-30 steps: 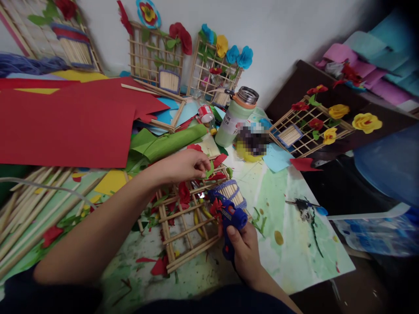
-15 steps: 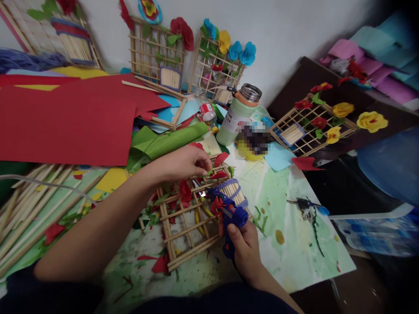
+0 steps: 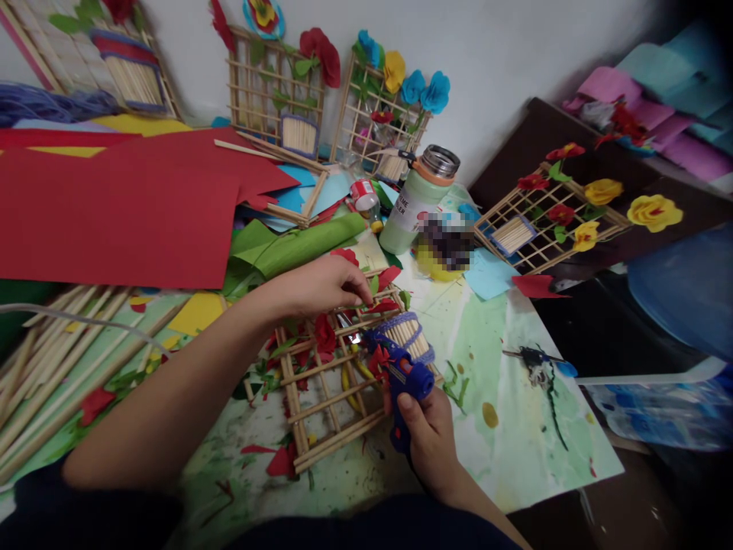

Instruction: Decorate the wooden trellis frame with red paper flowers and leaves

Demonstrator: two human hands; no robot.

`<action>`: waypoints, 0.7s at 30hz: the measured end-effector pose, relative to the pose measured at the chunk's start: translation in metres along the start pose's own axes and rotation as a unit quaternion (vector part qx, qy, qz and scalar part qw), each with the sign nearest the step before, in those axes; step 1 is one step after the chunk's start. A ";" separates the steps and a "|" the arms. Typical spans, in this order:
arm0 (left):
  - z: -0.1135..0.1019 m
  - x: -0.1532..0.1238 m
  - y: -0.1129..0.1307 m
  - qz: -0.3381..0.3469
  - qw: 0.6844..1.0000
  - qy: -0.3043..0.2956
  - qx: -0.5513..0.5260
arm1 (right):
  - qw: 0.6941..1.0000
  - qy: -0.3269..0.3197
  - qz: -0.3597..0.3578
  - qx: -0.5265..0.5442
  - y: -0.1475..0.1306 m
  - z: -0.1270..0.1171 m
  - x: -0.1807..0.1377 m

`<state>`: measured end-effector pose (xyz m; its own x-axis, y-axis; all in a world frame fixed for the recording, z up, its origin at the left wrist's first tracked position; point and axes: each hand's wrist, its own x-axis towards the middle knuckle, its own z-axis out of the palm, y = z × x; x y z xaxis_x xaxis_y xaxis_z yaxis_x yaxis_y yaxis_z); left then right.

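In the centre of the frame, a stick lattice (image 3: 330, 400) with red paper flowers (image 3: 325, 338) lies on the table (image 3: 486, 466). The right hand (image 3: 431, 434), lower centre, grips a blue glue gun (image 3: 404, 374), its nozzle over the lattice, pointing toward the upper left. The left hand (image 3: 329, 284) bends its fingers above the lattice's far edge; whether they pinch anything cannot be told. Red paper (image 3: 114, 218) fills the left; a bottle (image 3: 409, 210) stands upper centre.

Blue pistol-shaped glue gun (image 3: 404, 372): smooth plastic; tip (image 3: 353, 334) shiny, metallic. Tan stick lattice (image 3: 340, 439): matt wood. Large red sheet (image 3: 120, 221): smooth matt paper.
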<state>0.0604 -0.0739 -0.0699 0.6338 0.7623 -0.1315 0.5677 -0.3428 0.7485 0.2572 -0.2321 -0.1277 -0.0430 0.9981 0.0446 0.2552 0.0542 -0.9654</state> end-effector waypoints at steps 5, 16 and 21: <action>0.000 0.000 0.000 0.000 1.000 -0.002 0.002 | 0.999 0.004 -0.024 -0.026 0.002 -0.001 0.001; -0.002 -0.002 0.002 -0.003 1.000 0.002 -0.016 | 1.000 -0.002 -0.006 -0.009 -0.003 0.003 0.001; 0.003 0.000 -0.001 -0.011 0.999 -0.006 -0.037 | 1.000 0.026 -0.012 -0.005 0.002 -0.002 -0.001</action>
<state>0.0617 -0.0752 -0.0728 0.6280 0.7622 -0.1569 0.5423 -0.2841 0.7907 0.2599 -0.2330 -0.1288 0.0005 0.9967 0.0814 0.2639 0.0784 -0.9614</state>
